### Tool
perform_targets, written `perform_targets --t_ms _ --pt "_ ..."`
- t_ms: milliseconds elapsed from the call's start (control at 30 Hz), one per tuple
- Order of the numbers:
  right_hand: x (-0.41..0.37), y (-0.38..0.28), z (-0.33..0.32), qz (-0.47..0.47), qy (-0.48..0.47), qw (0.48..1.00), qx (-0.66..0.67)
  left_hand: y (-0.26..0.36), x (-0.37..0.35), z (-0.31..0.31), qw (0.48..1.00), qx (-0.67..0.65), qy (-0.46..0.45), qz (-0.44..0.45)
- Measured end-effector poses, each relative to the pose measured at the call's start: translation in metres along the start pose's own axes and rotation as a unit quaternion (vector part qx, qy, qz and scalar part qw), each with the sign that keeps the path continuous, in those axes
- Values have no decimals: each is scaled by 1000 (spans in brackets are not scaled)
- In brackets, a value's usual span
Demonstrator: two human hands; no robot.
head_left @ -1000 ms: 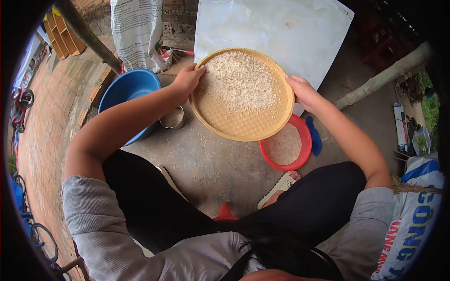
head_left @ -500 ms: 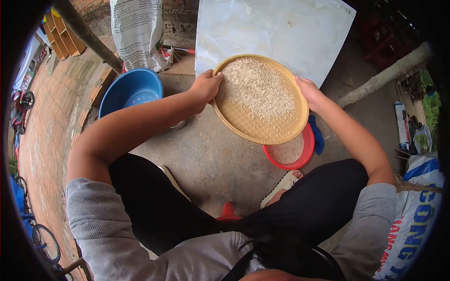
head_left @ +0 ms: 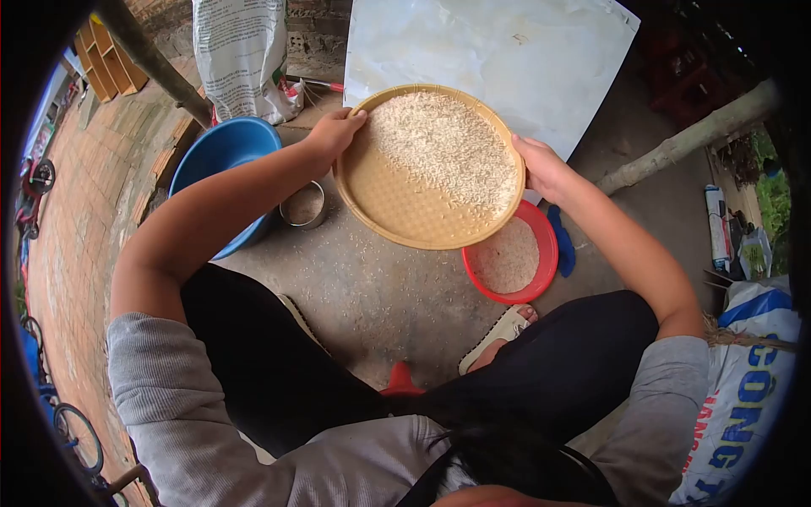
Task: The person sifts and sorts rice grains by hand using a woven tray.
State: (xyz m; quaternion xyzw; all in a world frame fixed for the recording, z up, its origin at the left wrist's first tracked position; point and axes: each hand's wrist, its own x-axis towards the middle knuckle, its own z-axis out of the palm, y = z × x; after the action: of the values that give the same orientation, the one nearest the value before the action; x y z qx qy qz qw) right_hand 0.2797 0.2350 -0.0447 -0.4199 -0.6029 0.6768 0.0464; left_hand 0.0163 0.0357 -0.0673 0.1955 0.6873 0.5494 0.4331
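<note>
Head cam looking down: both hands hold a tray (head_left: 393,207) up off the floor (head_left: 380,296). Left hand (head_left: 334,135) has the rim on its side, fingers (head_left: 355,118) curled over the edge and pinching it. Right hand (head_left: 541,165) grips the opposite rim, fingers (head_left: 522,145) pressed together against the edge. Rice (head_left: 448,144) is heaped between the two sets of fingers, more toward the right ones and the far rim; the near part is bare. A red bowl (head_left: 547,253) with some grain in it sits on the floor just below the right fingers, partly under the tray. A metal cup (head_left: 302,205) is just below the left fingers, with a blue tub (head_left: 220,152) further out to the left. A white board (head_left: 507,51) lies past both hands.
</note>
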Motion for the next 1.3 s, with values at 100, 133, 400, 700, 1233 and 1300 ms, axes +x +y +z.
perform_targets --t_ms 100,133,400,700,1233,1300 --pt "0 -2 1 -24 -33 997 -60 -7 0 -5 999 35 23 25" --pt "9 3 -7 -21 -7 998 -55 -14 1 1 998 51 26 35" --pt "18 15 -13 -14 19 999 -45 -20 -3 11 997 66 28 33" --pt "9 5 -3 -21 -16 995 -91 -16 -4 -3 998 56 29 16" --pt "5 7 -11 11 -25 995 -97 -9 5 0 991 123 -52 24" --pt "3 12 -4 23 9 997 -76 -1 11 -11 992 107 -57 32"
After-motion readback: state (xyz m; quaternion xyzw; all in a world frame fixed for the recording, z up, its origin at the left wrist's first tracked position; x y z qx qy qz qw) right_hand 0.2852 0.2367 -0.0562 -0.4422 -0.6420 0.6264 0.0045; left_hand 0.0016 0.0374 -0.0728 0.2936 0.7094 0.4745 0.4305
